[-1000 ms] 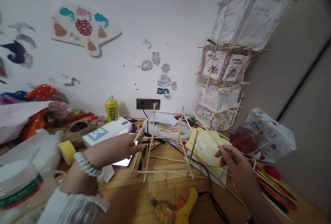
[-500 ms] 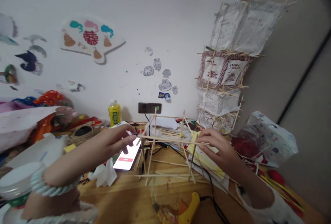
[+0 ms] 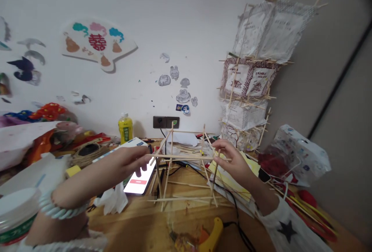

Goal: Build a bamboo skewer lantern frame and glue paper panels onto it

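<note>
A box-like frame of thin wooden sticks (image 3: 164, 184) stands on the wooden table in front of me. One stick (image 3: 183, 157) lies across its near upper side, sticking out past the upright at the left. My left hand (image 3: 135, 161) pinches that protruding left end, a pale bead bracelet (image 3: 58, 205) around the wrist. At the right upper corner, the thumb and fingers of my right hand (image 3: 231, 159) close on the frame near the same stick's other end. A yellow hot glue gun (image 3: 213, 236) lies on the table nearer to me, its front part blurred.
A lit phone (image 3: 142, 178) lies under my left hand, beside crumpled tissue (image 3: 114, 199). Behind are a yellow drink bottle (image 3: 125, 128) and a twine roll (image 3: 88, 151). A tall tiered paper lantern (image 3: 250, 77) stands back right. A black cable (image 3: 236, 205) runs right of the frame.
My left hand has closed on the stick's left end, its fingers lower than before. My right hand has shifted slightly left at the corner. The view has turned a little.
</note>
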Demonstrator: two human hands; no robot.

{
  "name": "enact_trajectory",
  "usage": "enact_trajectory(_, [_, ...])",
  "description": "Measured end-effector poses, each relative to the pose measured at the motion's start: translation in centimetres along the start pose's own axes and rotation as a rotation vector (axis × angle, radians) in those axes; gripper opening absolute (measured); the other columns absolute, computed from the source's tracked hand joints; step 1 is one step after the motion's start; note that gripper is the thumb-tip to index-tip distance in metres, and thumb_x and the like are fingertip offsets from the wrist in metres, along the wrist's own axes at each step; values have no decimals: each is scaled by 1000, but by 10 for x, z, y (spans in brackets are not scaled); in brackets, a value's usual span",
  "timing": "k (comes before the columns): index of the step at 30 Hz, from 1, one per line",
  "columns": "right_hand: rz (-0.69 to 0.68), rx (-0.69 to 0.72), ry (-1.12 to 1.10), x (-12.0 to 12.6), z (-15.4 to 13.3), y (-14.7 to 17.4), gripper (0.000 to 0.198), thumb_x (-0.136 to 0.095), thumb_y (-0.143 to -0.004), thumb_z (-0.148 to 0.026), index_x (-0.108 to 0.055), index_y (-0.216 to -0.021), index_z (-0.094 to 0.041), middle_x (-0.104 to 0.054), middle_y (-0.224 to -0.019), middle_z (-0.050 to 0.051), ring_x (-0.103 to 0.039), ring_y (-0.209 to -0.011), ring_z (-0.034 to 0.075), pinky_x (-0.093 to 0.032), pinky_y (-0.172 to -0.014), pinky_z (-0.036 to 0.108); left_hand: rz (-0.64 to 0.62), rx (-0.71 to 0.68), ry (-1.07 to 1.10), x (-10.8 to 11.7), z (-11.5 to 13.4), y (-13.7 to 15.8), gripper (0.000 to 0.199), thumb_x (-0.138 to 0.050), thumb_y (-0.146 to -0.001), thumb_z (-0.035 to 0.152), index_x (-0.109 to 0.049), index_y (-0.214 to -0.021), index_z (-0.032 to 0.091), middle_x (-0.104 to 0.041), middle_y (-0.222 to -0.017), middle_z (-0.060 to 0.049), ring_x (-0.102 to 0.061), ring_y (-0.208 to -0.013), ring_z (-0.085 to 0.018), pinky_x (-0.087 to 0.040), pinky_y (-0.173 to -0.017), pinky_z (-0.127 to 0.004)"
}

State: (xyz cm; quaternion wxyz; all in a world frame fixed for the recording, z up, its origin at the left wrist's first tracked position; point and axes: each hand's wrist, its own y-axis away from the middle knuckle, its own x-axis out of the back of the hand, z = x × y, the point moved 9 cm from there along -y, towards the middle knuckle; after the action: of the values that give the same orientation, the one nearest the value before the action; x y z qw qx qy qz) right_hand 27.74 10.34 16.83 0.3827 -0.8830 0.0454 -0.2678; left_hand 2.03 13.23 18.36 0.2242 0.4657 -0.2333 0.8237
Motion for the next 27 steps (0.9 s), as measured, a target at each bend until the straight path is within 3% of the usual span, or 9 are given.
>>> enact_trajectory(5, [-7,11,-135,-4,6,-2,7,-58,-82,-28,-61,-84,-22,-59,-88,3,-56,-89,17,-44,-83,29,-29,-26,11,-6,5,-2,42,-35,-87,54,-55,-74,20,-56,-66,0,-51,-59,-12,-42,-53,-23])
enact_trajectory(8, [3,56,-130,-3,0,-4,9,-57,-84,-28,-62,-79,-22,-60,-84,3,-56,-88,17,-44,-83,29,-27,-17,5,-7,3,-3,42,-33,-88,54,-56,-77,20,-56,-68,0,-51,-60,-12,-42,-54,-23])
enact_trajectory(14, [49,44,-178,3,3,-2,16,-58,-84,-37,-66,-84,-23,-64,-88,4,-59,-91,18,-46,-86,32,-46,16,-25,-6,4,-1,45,-29,-88,55,-53,-74,19,-55,-68,-1,-51,-61,-13,-43,-58,-26])
enact_trajectory(21, [12,-94,-349,11,35,17,32,-69,-74,-47,-69,-97,-25,-69,-100,6,-61,-101,21,-46,-93,36,-55,42,-21,-8,-2,-3,48,-29,-87,58,-52,-71,19,-53,-66,0,-48,-59,-13,-40,-57,-25])
enact_trajectory(27, [46,-124,-226,8,40,24,29,-61,-80,-47,-71,-94,-24,-70,-101,6,-62,-100,21,-46,-93,36,-70,28,-8,-13,-9,-5,44,-31,-89,54,-54,-76,18,-56,-70,0,-49,-64,-14,-40,-61,-25])
